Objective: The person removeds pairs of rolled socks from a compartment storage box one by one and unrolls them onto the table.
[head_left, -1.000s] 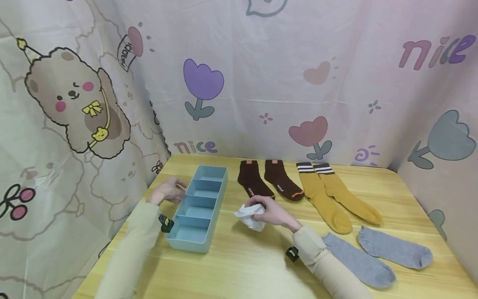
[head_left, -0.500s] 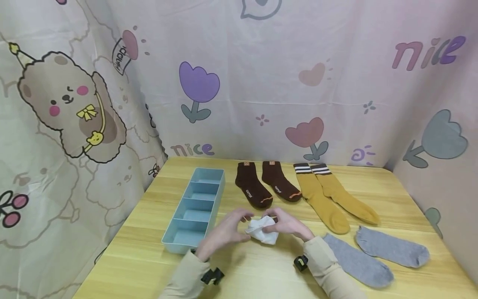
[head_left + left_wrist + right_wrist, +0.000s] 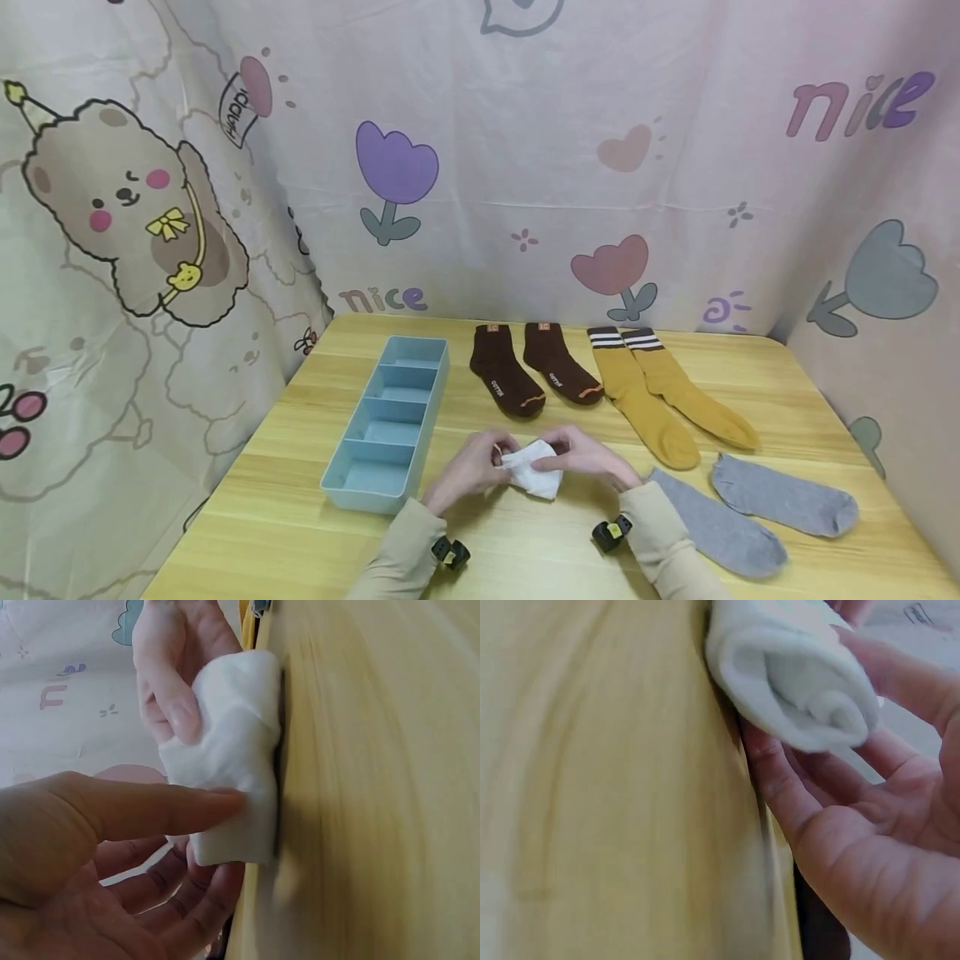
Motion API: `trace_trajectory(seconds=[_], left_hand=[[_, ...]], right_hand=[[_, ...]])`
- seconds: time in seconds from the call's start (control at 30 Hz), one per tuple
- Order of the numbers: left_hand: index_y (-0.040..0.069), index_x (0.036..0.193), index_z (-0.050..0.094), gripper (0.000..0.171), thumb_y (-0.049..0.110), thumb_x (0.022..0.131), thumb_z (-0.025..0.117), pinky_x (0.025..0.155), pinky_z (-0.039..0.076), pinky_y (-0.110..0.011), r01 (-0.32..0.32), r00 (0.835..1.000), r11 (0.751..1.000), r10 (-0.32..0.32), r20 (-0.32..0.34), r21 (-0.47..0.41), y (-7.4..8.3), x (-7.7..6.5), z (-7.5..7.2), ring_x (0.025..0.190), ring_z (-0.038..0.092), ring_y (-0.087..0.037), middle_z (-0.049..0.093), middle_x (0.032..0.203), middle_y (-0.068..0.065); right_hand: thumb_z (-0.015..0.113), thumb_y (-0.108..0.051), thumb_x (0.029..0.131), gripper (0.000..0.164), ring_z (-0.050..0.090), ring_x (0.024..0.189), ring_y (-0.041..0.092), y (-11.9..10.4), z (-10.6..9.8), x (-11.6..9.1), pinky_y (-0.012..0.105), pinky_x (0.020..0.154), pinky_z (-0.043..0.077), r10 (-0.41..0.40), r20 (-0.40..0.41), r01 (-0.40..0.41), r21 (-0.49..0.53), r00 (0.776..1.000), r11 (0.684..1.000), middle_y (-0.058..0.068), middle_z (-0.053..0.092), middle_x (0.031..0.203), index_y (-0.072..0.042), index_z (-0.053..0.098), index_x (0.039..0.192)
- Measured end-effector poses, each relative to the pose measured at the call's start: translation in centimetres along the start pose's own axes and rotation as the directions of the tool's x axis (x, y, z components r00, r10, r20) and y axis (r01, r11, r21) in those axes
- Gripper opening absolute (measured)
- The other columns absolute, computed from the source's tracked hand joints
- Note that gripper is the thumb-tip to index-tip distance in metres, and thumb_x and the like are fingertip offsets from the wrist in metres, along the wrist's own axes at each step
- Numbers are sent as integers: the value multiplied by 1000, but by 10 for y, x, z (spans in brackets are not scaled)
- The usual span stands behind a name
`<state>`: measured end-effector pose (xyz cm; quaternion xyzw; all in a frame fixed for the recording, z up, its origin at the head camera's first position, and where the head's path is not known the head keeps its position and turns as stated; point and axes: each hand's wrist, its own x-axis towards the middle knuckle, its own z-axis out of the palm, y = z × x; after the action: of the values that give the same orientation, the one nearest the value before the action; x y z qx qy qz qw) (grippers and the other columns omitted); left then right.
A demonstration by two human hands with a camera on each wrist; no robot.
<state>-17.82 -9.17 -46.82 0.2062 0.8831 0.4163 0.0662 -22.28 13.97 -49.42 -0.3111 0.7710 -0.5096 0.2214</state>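
A rolled-up white sock [image 3: 537, 473] is held between both hands just above the table's middle. My left hand [image 3: 470, 472] pinches its left end, thumb on top and fingers underneath, as the left wrist view shows. The other end is gripped by my right hand [image 3: 588, 458], thumb on one side and fingers below. Layered folds of the sock [image 3: 802, 682] show at its end in the right wrist view. Left of the hands stands a pale blue box [image 3: 367, 502] with several compartments and nothing in them.
Two dark brown socks [image 3: 504, 375] lie flat behind the hands. To their right are two mustard socks [image 3: 647, 408] with striped cuffs, and two grey socks [image 3: 783, 496] lie nearer the right edge. A patterned curtain [image 3: 465, 167] closes off the wooden table's back and sides.
My left hand has left the box's left side and come over to take the sock's left end. The right hand has brought the sock slightly right and nearer.
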Motion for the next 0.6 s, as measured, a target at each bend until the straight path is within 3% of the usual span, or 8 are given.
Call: trace_trajectory(seconds=[0.1, 0.23, 0.43, 0.53, 0.6], left_hand=[[0, 96, 72, 25, -9, 72, 72, 59, 42, -16, 27, 1000, 998, -27, 8, -54, -3, 1, -1, 69, 52, -9, 66, 79, -8], [-2, 96, 74, 23, -8, 74, 75, 61, 45, -17, 16, 1000, 997, -15, 23, -80, -8, 2, -3, 69, 53, -7, 69, 79, -11], [-4, 96, 75, 18, -5, 78, 76, 73, 52, -20, -27, 998, 997, 31, 51, -76, -18, 0, -6, 79, 60, -7, 75, 91, -14], [-3, 96, 75, 16, -5, 80, 74, 82, 56, -26, -35, 996, 997, 41, 77, -74, -22, 0, -9, 87, 65, -14, 76, 96, -15], [-2, 96, 76, 17, -7, 82, 70, 87, 57, -29, -29, 994, 996, 37, 103, -79, -24, -1, -11, 93, 69, -19, 77, 99, -16]], right_hand=[[67, -13, 93, 31, 66, 89, 5, 5, -2, -4, 22, 85, 53, 22, 39, -25, 104, 999, 994, 17, 73, 109, 7, 68, 117], [64, -5, 93, 38, 65, 107, 6, 14, -6, -8, 22, 96, 51, -62, 114, 37, 204, 992, 978, 29, 61, 133, 10, 61, 128], [58, 7, 86, 54, 60, 123, 10, 24, -9, -11, 26, 107, 47, -221, 237, 119, 380, 946, 917, 22, 48, 153, 16, 47, 139], [56, 10, 84, 56, 55, 131, 9, 26, -9, -11, 25, 112, 42, -235, 257, 112, 418, 937, 902, 16, 46, 156, 16, 47, 139], [57, 9, 84, 55, 50, 136, 8, 26, -9, -11, 23, 114, 40, -231, 254, 110, 414, 939, 904, 21, 41, 157, 16, 48, 138]])
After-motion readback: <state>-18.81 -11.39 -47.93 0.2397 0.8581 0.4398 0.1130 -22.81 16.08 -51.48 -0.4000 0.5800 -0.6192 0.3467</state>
